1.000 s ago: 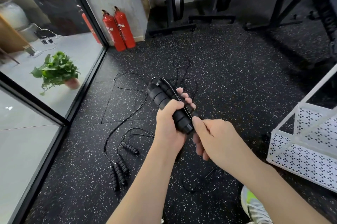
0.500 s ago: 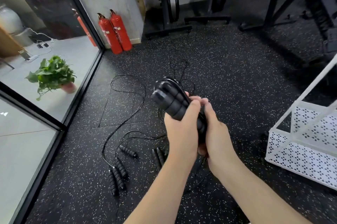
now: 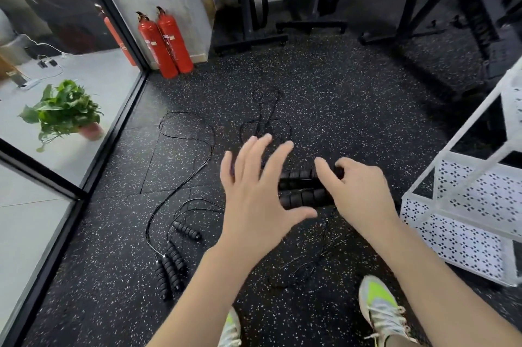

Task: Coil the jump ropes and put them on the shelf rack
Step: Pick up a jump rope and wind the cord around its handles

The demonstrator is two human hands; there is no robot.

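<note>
Two black ribbed jump rope handles (image 3: 303, 190) lie side by side, horizontal, in the air between my hands. My right hand (image 3: 360, 195) grips their right end with curled fingers. My left hand (image 3: 254, 191) is off them, fingers spread wide, just left of and partly in front of the handles. Thin black cord (image 3: 316, 262) trails from them to the floor below. More jump rope handles (image 3: 169, 269) lie on the floor at the lower left, with another handle (image 3: 187, 230) near them and long cord loops (image 3: 203, 143) running away. The white perforated shelf rack (image 3: 466, 222) stands at the right.
The floor is black speckled rubber. Two red fire extinguishers (image 3: 166, 41) stand by the wall at the back left. A glass wall with a potted plant (image 3: 63, 112) behind it runs along the left. Black gym frames (image 3: 254, 7) stand at the back. My shoes (image 3: 378, 310) show at the bottom.
My left hand has let go of the handles and spread open. The handles have passed to my right hand and turned from upright to horizontal, lower and further right.
</note>
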